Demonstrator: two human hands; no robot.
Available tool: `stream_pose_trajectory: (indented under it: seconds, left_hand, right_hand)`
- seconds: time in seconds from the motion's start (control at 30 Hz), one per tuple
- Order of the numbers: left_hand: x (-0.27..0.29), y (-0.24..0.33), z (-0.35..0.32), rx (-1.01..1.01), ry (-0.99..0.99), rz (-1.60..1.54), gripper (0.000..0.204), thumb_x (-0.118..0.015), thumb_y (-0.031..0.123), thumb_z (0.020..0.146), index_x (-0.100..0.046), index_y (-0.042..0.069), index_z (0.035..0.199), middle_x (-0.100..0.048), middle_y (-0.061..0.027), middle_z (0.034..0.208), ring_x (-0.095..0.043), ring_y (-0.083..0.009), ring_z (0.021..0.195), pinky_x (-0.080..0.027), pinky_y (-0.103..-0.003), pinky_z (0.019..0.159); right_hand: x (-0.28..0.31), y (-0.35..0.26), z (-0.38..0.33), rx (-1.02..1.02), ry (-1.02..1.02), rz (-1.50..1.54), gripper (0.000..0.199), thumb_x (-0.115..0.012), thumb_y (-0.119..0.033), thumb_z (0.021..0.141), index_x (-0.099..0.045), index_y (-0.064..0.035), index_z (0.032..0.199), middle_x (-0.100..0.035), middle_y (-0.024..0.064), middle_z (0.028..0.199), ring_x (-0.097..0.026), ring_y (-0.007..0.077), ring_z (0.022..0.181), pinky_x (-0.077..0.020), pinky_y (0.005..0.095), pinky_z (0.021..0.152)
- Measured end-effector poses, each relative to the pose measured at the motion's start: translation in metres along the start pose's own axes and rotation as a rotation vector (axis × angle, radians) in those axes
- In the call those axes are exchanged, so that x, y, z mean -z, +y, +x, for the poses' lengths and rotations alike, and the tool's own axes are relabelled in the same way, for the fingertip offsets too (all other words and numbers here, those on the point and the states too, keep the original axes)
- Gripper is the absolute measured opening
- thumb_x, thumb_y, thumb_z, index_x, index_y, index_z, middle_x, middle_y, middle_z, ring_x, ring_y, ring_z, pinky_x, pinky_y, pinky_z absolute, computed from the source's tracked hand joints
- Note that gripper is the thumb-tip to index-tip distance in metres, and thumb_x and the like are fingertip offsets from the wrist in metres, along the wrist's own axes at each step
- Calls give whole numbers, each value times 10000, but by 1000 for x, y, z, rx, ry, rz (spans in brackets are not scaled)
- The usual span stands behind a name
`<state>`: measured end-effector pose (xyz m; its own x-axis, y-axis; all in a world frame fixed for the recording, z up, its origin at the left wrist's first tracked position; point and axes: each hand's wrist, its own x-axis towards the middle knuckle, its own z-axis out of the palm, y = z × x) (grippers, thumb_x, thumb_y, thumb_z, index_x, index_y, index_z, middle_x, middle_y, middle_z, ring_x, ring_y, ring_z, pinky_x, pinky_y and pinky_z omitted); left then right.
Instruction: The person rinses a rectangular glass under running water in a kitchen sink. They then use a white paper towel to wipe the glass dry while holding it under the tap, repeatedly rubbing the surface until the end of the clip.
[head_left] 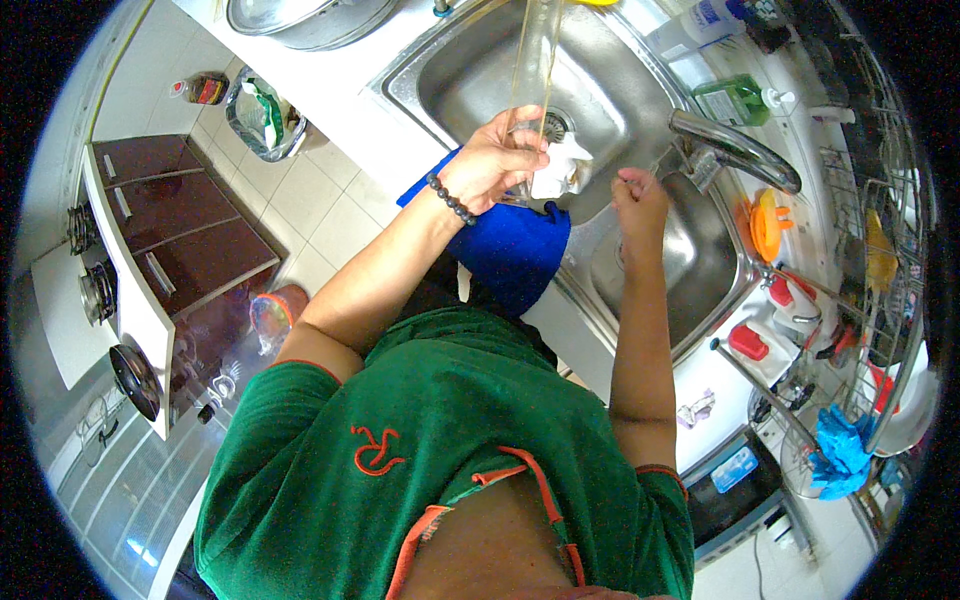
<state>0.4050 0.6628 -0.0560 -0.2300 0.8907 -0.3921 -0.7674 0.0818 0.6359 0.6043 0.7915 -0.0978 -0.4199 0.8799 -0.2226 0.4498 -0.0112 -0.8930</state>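
Sink (610, 60) below you: your left hand (495, 160) grips a tall clear glass (533, 60); your right hand (638, 195) is fisted near the tap (735, 150).

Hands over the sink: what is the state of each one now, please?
Left hand: closed around a tall clear glass container.
Right hand: closed in a fist; what it holds cannot be told.
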Motion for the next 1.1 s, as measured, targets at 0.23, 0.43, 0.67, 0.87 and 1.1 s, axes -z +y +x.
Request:
stream_pose_trajectory:
  seconds: [0.23,0.43,0.67,0.87,1.1]
  left_hand:
    - [3,-1,5,-8,-48,47,560,-605,-83,755,-402,69,1254,-588,-27,900,-600,-106,796,-492,-185,657]
    - [-1,2,2,-13,-109,24,558,-599,-99,745,-416,68,1246,-591,-25,910,-597,-110,795,-488,-191,683]
    - [0,1,2,-20,-154,24,573,-585,-105,750,-394,56,1266,-585,-32,952,-585,-104,839,-481,-197,717]
    - [-3,3,0,-28,-141,28,571,-583,-94,760,-383,56,1273,-586,-39,969,-582,-106,846,-481,-200,726]
    - [-7,4,-3,18,-97,4,568,-588,-89,757,-386,62,1265,-588,-62,1020,-586,-109,864,-479,-188,718]
  right_hand:
    - [14,-26,-28,367,-168,-270,176,-509,-13,798,-591,-18,954,-608,108,703,-584,230,657,-466,341,661]
    - [19,-63,-35,114,-239,-563,260,-506,-125,846,-608,-66,1078,-635,191,912,-623,317,815,-472,367,713]
    - [5,-59,-34,155,-255,-344,195,-540,-135,835,-638,-37,971,-632,180,779,-619,285,676,-471,349,624]
    - [6,-47,-27,82,-367,-9,111,-540,-71,858,-615,-17,919,-552,-3,602,-477,62,516,-341,205,472]
    - [7,-71,-23,-57,-465,172,72,-539,-43,822,-599,-4,816,-575,19,609,-527,85,539,-412,217,510]
